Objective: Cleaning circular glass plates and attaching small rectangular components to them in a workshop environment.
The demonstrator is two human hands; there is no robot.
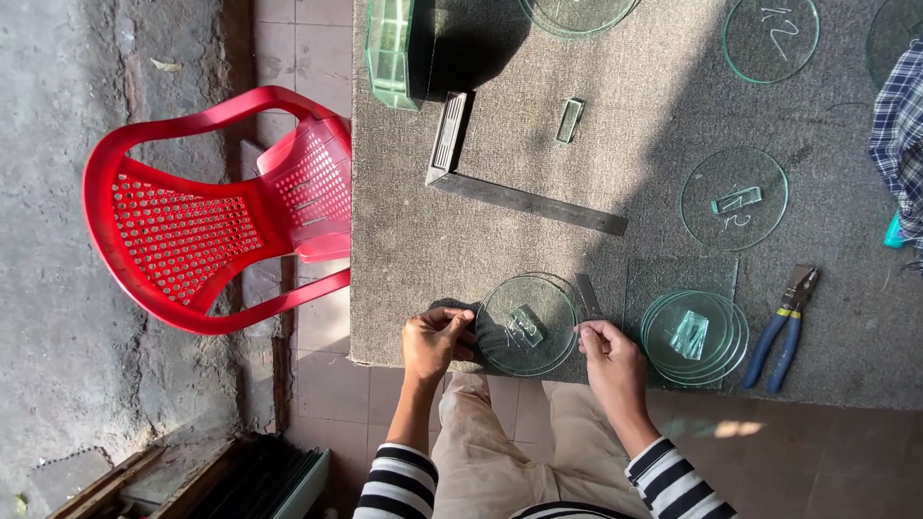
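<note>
Single head-worn view looks steeply down, fairly close, over the table (433,259).

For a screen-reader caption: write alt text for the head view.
Seen from above, a person's left hand and right hand grip opposite edges of a round glass disc at the near edge of a grey felt-covered table. Nearby lie a stack of glass discs, blue-handled pliers and a metal square; a red plastic chair stands beside the table.

Clear glossy glass disc (527,325); matt grey felt-like table (404,240); glossy red plastic chair (216,207)
</note>
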